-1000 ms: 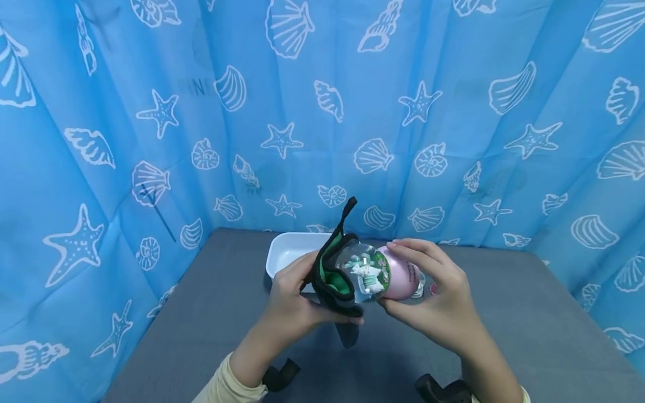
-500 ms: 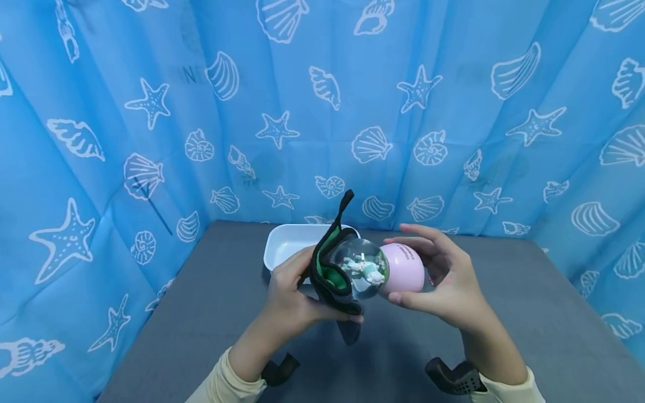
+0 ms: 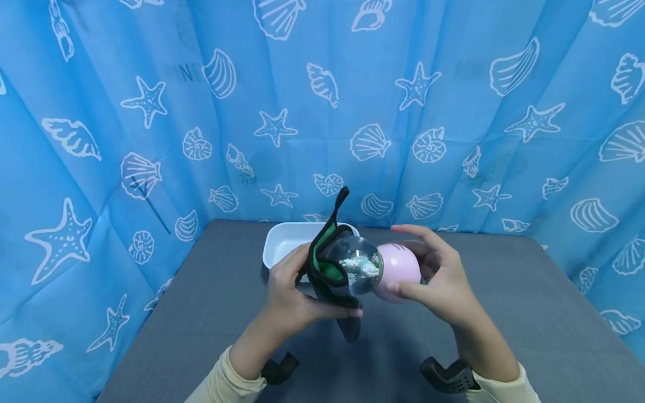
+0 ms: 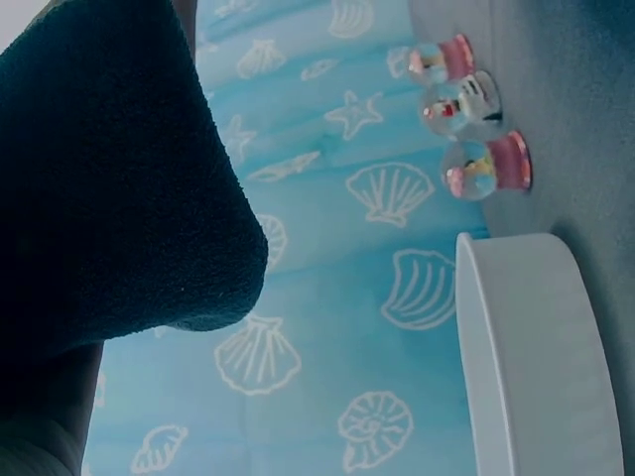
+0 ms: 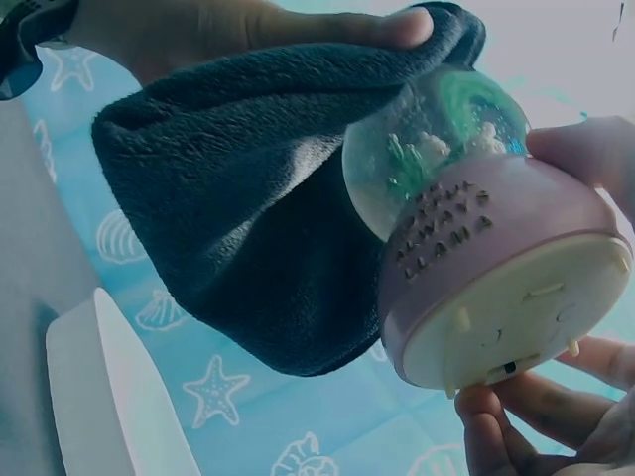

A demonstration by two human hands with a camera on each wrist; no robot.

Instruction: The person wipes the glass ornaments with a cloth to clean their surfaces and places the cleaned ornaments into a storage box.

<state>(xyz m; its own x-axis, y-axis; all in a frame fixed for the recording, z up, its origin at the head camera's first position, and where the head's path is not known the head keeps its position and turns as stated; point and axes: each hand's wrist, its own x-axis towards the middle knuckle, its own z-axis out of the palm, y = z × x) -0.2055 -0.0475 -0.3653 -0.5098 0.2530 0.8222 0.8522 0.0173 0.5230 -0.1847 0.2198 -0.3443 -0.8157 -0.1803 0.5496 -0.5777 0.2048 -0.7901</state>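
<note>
In the head view my left hand [image 3: 289, 296] grips a folded cleaning cloth [image 3: 327, 274], dark grey with a green inner side and a black edge and loop. The cloth is cupped against the clear dome of a snow globe [image 3: 398, 268], which lies tilted on its side in the air. White and green figures show inside the dome. My right hand [image 3: 440, 280] holds the pink base with thumb and fingers. Raised lettering and the pale underside of the base [image 5: 516, 317] face the right wrist camera. The fluffy cloth [image 4: 139, 188] covers much of the left wrist view.
Behind the hands a white tray [image 3: 282, 240] stands on the grey table [image 3: 201, 313]. Farther off are three smaller snow globes: one pink-based [image 4: 511, 162], one white-based [image 4: 481, 97], another pink-based [image 4: 458, 58]. A blue shell-print curtain [image 3: 322, 112] closes off the back.
The snow globe has turned about its length, so its lettering moved from the base's far end to its top. My right fingers have shifted their hold; the left hand still holds the cloth at the dome.
</note>
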